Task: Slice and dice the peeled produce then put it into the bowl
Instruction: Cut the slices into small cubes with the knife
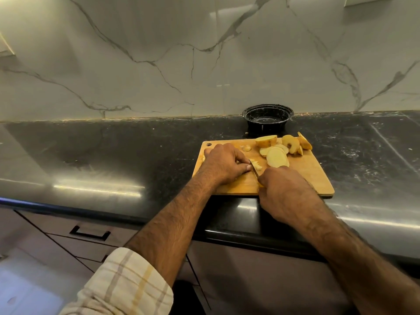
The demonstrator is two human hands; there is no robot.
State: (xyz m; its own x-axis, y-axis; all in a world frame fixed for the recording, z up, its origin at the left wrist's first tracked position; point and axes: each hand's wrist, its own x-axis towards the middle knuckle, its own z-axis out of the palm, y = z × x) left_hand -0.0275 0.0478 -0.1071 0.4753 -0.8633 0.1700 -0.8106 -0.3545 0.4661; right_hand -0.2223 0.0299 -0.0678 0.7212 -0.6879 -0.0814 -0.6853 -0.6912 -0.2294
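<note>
From the head camera we judge dicing underway on the cutting board [304, 176]; our left hand [223, 164] pins potato pieces [256, 165]; our right hand [284, 189] grips the knife [254, 168]; slices [276, 156] wait; the bowl [267, 118] holds none; next, steady cuts clear of fingertips.

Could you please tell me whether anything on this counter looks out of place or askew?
Slightly. One produce piece hangs over the far right corner of the cutting board, and a small scrap lies on the countertop beside the black bowl. Nothing else stands out.
</note>
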